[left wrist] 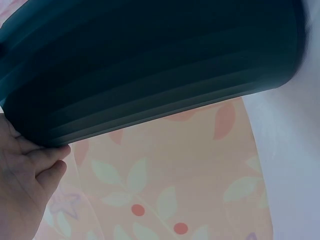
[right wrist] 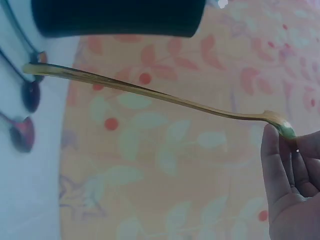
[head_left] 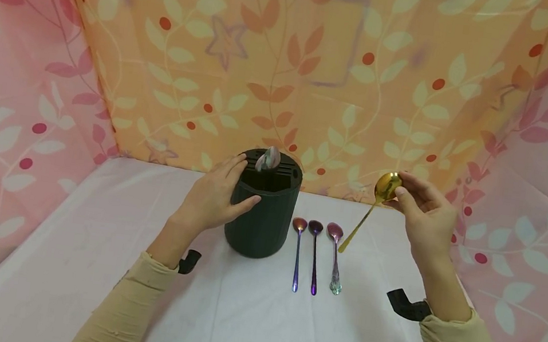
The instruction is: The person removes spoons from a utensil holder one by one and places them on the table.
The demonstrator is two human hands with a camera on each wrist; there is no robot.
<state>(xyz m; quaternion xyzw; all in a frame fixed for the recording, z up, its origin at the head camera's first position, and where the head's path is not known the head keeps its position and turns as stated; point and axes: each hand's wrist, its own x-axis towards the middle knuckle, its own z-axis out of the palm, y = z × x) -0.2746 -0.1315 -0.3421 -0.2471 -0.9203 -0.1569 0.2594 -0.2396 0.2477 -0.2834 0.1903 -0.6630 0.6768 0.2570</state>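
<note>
My left hand (head_left: 216, 192) rests on the left side of a dark green ribbed utensil holder (head_left: 261, 227), its straight fingers at the rim and its thumb across the front. A shiny iridescent spoon (head_left: 268, 159) stands in the holder with its bowl up; its handle is hidden inside. To the right, my right hand (head_left: 426, 214) pinches a gold spoon (head_left: 387, 187) by the bowl, and the handle slants down to the left. In the right wrist view the gold spoon (right wrist: 150, 93) is held by thumb and fingers.
Beside the holder, three spoons lie in a row on the white tablecloth (head_left: 253, 330): a blue-purple spoon (head_left: 297, 255), a dark purple spoon (head_left: 315, 257) and a pinkish spoon (head_left: 334, 254). Behind hangs an orange leaf-patterned cloth (head_left: 281, 39), with pink cloth at both sides.
</note>
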